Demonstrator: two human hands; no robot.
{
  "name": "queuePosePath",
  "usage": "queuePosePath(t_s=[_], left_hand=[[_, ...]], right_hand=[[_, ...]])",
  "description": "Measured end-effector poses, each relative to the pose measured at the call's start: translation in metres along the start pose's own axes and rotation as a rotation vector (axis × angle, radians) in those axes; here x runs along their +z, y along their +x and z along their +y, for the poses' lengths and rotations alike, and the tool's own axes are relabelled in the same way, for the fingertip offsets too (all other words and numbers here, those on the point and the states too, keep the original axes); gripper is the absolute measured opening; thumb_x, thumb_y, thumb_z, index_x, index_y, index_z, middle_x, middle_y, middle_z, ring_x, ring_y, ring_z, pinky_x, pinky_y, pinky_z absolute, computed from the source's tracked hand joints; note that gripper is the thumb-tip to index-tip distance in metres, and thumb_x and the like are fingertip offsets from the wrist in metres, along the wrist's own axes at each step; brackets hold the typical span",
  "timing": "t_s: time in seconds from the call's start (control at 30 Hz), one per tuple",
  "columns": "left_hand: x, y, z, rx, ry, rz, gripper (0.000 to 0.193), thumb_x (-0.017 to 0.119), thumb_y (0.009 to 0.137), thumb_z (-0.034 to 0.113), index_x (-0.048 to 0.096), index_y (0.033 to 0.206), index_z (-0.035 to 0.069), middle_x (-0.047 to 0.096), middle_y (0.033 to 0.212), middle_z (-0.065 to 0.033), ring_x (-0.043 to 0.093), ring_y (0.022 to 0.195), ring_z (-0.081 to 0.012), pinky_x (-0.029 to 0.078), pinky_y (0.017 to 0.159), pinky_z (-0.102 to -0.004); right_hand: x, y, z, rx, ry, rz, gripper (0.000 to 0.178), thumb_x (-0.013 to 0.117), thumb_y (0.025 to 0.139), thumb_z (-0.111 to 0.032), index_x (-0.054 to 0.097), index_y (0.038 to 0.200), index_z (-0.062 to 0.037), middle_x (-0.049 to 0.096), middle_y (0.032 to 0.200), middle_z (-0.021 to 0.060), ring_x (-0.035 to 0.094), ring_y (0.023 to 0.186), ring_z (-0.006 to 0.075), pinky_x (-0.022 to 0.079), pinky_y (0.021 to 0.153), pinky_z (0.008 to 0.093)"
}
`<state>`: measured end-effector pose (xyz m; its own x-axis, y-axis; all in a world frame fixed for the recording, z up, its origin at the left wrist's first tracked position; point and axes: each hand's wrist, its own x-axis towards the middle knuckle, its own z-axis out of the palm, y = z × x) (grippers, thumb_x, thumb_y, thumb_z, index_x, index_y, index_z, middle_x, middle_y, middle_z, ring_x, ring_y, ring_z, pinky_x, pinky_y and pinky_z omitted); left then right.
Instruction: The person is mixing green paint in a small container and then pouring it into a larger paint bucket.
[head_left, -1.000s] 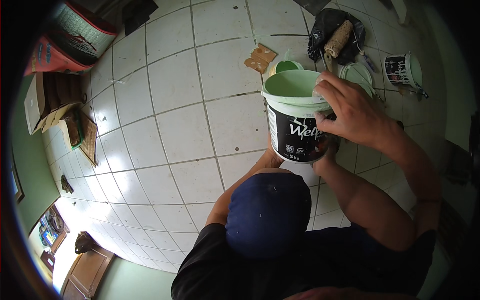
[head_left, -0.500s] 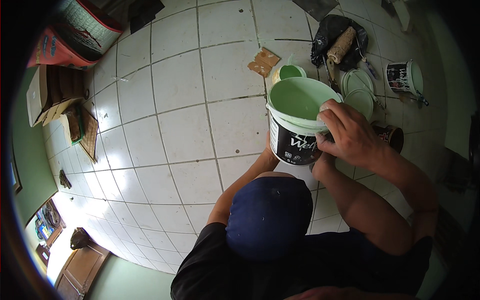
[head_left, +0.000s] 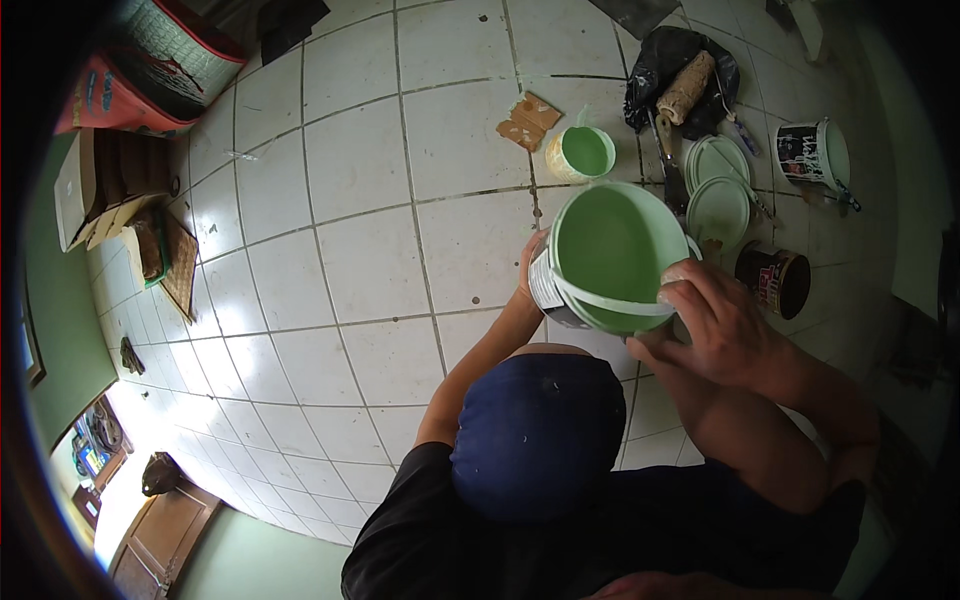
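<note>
A white paint bucket (head_left: 552, 285) with a dark label and pale green paint inside is held in front of me, its mouth facing up toward the view. My left hand (head_left: 529, 265) grips its left side, the fingers partly hidden behind the wall. At the near right rim, my right hand (head_left: 722, 325) is closed with its fingertips on the rim and the white handle (head_left: 615, 303). Just beyond the bucket stands a small tub (head_left: 562, 160) with green paint in it. My bent knee (head_left: 540, 435) in dark blue cloth is close below the bucket.
Pale green lids (head_left: 718, 212) lie to the right, near a brush (head_left: 670, 165). A paint roller (head_left: 686, 90) rests on a black plastic bag (head_left: 650, 70). A second bucket (head_left: 797, 152) and a dark can (head_left: 757, 272) lie farther right. Torn cardboard (head_left: 528, 122) is on the tiles.
The bucket has tipped back toward me and moved slightly nearer, so its label is mostly hidden and more of its inside shows. The small tub beyond it is now uncovered. My right hand has moved down.
</note>
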<state>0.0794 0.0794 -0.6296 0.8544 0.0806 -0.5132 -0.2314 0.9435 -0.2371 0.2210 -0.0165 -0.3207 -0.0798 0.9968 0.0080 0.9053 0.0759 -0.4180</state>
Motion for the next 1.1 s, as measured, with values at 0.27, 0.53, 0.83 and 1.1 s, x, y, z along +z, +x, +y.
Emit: queuePosePath(t_s=[0.27, 0.53, 0.83, 1.1], left_hand=[[0.039, -0.001, 0.010, -0.207, 0.132, -0.092, 0.044, 0.049, 0.095, 0.034, 0.061, 0.121, 0.001, 0.070, 0.107, -0.0179, 0.071, 0.089, -0.0300, 0.058, 0.085, -0.0403], [0.029, 0.009, 0.046, -0.144, 0.559, -0.039, 0.045, 0.047, 0.101, 0.035, 0.054, 0.129, 0.000, 0.063, 0.123, -0.0166, 0.063, 0.111, -0.0249, 0.050, 0.100, -0.0407], [0.075, -0.027, 0.059, 0.403, 1.376, -0.116, 0.056, 0.027, 0.106, 0.041, 0.061, 0.120, -0.002, 0.061, 0.125, -0.0157, 0.052, 0.123, -0.0265, 0.032, 0.112, -0.0405], [0.103, -0.035, 0.029, 0.249, 1.398, -0.221, 0.086, 0.012, 0.097, 0.069, 0.027, 0.148, 0.002, 0.048, 0.144, -0.0200, 0.037, 0.140, -0.0332, 0.022, 0.117, -0.0468]], right_hand=[[-0.018, -0.019, -0.013, 0.133, 0.118, -0.011, 0.043, 0.076, 0.070, -0.017, 0.054, 0.099, 0.0058, 0.051, 0.097, 0.0160, 0.059, 0.080, 0.0270, 0.052, 0.066, 0.0353], [-0.020, -0.021, -0.023, 0.102, 0.185, -0.083, 0.037, 0.071, 0.065, -0.013, 0.054, 0.092, 0.0060, 0.048, 0.092, 0.0149, 0.056, 0.077, 0.0260, 0.052, 0.065, 0.0357], [-0.015, -0.021, -0.009, -0.034, 0.126, -0.030, 0.034, 0.069, 0.059, -0.010, 0.054, 0.086, 0.0043, 0.050, 0.091, 0.0159, 0.057, 0.077, 0.0294, 0.051, 0.065, 0.0390], [-0.009, -0.024, 0.002, -0.184, 0.129, 0.004, 0.029, 0.063, 0.055, -0.009, 0.052, 0.078, 0.0032, 0.049, 0.085, 0.0163, 0.052, 0.064, 0.0273, 0.047, 0.057, 0.0378]])
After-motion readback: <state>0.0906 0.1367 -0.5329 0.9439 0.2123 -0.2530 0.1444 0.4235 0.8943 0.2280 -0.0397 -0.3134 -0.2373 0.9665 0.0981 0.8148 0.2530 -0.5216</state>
